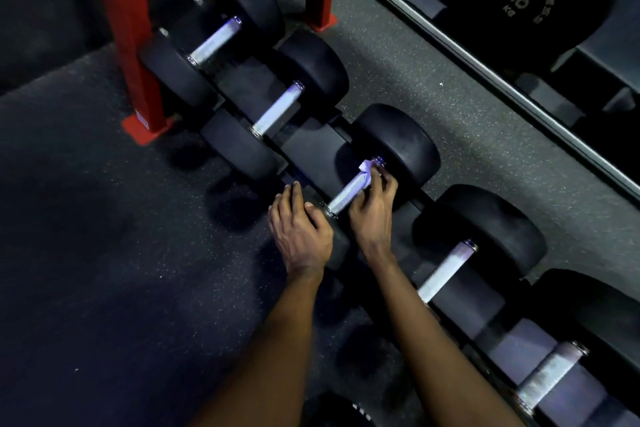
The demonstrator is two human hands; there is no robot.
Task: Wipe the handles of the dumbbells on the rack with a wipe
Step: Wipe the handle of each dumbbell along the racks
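Dumbbells (394,142) are lying along the rack (308,146) from eleven to five o'clock, a "RAI FITNESS 10 KG" weight (526,0) sitting at one, left hand (301,229) resting, fingers together, on the middle one, right hand (372,211) pinching the wipe (367,167) against its handle (348,194).

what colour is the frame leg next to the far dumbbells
Red, with a red foot plate; the frame leg shows best in the head view.
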